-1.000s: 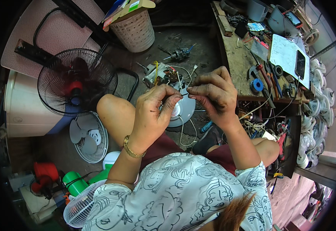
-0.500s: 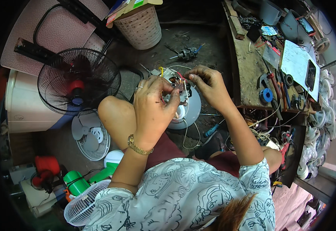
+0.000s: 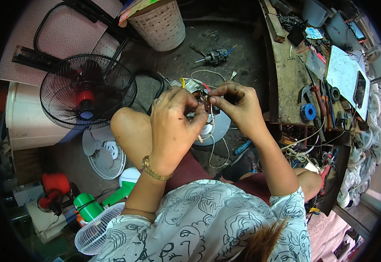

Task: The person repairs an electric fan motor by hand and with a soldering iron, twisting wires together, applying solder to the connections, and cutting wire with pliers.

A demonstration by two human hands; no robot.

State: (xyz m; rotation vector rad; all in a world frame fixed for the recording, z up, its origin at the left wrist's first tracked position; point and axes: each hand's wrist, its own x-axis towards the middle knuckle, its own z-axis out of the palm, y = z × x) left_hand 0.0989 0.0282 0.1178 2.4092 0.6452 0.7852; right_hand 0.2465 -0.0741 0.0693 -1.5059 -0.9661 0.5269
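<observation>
Between my knees stands a round pale grey fan base [image 3: 221, 127] with an opened fan motor [image 3: 206, 99] above it, its copper windings partly showing. My left hand [image 3: 173, 118], with a gold watch [image 3: 157, 170] on its wrist, is curled at the motor's left side, thumb and fingers closed; what they grip is hidden. From the right, my right hand [image 3: 238, 105] pinches a thin wire at the motor's top. A short red wire [image 3: 206, 87] shows just above the fingertips. Down past the base hangs a white wire [image 3: 211, 124].
Left are a black caged fan [image 3: 85, 98] and a white fan grille [image 3: 107, 161]. Ahead lie another motor [image 3: 216, 56] and a perforated basket [image 3: 160, 28]. A wooden bench [image 3: 288, 96] on the right holds pliers, blue wire spool [image 3: 307, 111] and a paper board [image 3: 345, 78].
My right hand has come down and inward, so its fingertips are closer to my left hand over the motor. The whole view has shifted slightly.
</observation>
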